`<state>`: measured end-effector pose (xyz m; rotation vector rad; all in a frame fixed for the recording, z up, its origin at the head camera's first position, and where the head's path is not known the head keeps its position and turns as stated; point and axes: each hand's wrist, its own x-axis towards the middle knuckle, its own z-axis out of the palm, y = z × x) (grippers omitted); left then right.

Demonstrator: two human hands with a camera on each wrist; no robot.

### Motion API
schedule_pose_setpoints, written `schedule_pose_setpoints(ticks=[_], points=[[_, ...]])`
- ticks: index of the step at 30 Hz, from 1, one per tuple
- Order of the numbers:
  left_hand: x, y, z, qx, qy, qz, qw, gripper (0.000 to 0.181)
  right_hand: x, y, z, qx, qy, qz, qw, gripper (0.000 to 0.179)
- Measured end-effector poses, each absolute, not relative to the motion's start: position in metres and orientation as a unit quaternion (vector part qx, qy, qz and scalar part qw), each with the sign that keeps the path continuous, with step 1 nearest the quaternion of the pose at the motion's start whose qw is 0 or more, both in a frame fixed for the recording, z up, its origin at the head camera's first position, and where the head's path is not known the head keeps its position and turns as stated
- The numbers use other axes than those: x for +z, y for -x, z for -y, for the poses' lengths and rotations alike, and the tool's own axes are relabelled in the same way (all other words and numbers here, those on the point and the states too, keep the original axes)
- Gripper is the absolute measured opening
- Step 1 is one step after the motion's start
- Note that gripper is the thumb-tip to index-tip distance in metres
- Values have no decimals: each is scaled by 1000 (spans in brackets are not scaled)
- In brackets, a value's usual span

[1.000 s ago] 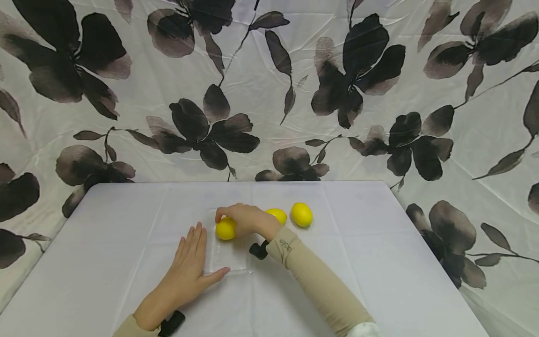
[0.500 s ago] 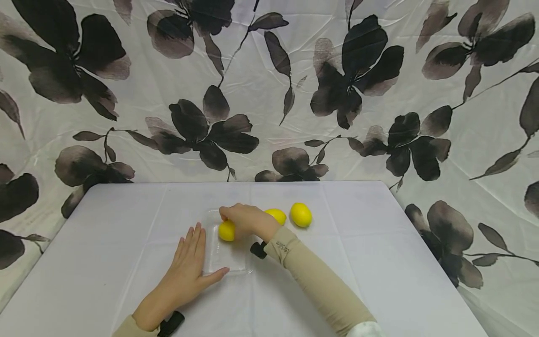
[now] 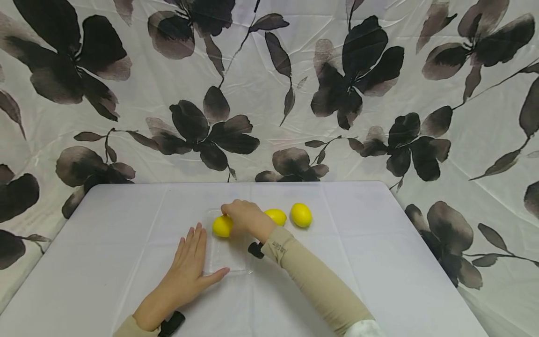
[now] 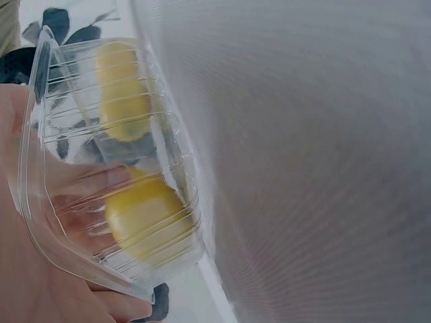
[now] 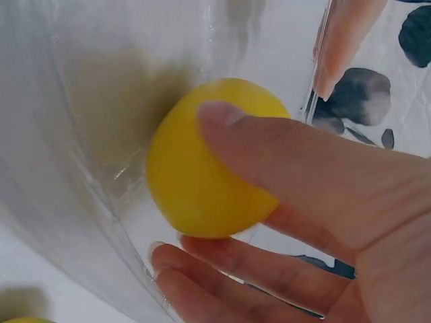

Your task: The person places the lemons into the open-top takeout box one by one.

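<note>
My right hand [image 3: 248, 217] grips a yellow lemon [image 3: 222, 226] within the far part of a clear plastic container [image 3: 229, 257]. In the right wrist view the thumb presses across the lemon [image 5: 195, 182], with other fingers [image 5: 229, 279] curled below it. My left hand [image 3: 189, 262] lies along the container's left side, fingers straight and thumb at the near edge. Through the ribbed wall of the container [image 4: 74, 151], the left wrist view shows the held lemon [image 4: 145, 222].
Just right of the container, one lemon [image 3: 275, 216] is partly hidden behind my right wrist. Another lemon [image 3: 301, 215] lies farther right. A white cloth covers the table [image 3: 345, 243], and a flower-print curtain [image 3: 290, 93] hangs behind its far edge.
The held lemon has turned a little in my right hand's fingers and shifted slightly left and away from me. My left hand and the container have stayed in place.
</note>
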<state>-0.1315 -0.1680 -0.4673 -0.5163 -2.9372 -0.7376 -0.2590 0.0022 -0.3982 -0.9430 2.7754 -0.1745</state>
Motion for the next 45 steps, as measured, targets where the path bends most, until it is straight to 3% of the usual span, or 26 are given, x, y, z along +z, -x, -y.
schedule_pose_setpoints(ticks=[17, 29, 45], points=[[-466, 133, 167, -232, 166, 958, 35, 112, -377, 275, -34, -226, 341, -900, 150, 35], [-465, 132, 166, -233, 163, 958, 33, 111, -366, 273, -74, -323, 333, -881, 93, 24], [-466, 132, 166, -234, 163, 958, 34, 110, -402, 278, -137, -454, 248, -856, -10, 18]])
